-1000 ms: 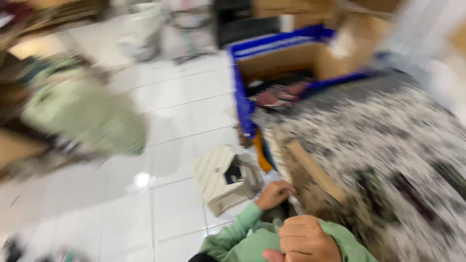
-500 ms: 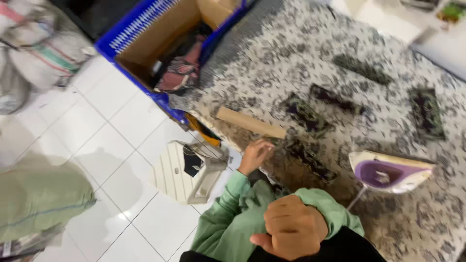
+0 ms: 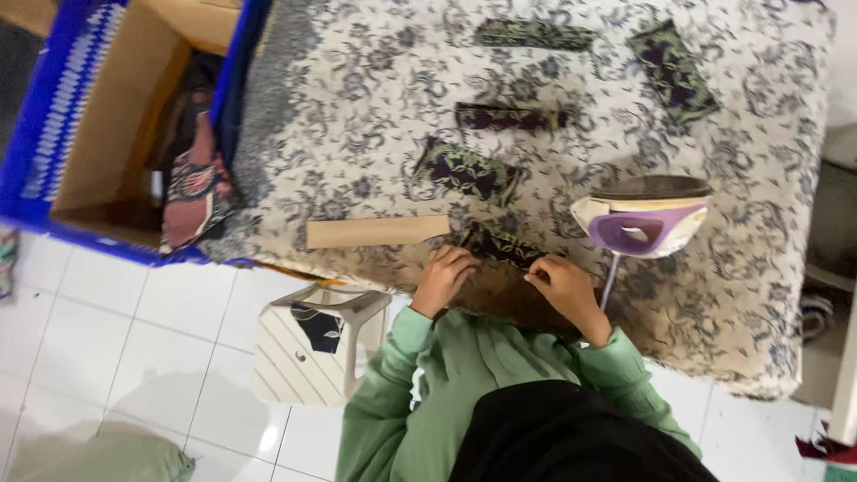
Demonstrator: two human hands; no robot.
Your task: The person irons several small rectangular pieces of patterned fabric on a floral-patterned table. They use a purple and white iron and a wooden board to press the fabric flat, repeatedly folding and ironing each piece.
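At far left, a blue plastic crate (image 3: 36, 134) lined with brown cardboard holds folded patterned cloth. Below the table edge stands a cream plastic stool (image 3: 295, 353). A flat tan wooden strip (image 3: 378, 231) lies on the floral-covered table (image 3: 357, 89), just left of the hands. The left hand (image 3: 444, 278) presses curled fingers on the left end of a dark folded patterned fabric piece (image 3: 502, 246) at the near table edge. The right hand (image 3: 564, 290) pinches its right end with narrowly closed fingers. Just to the right, a purple-and-cream clothes iron (image 3: 643, 217) stands. Four similar dark fabric pieces lie farther back.
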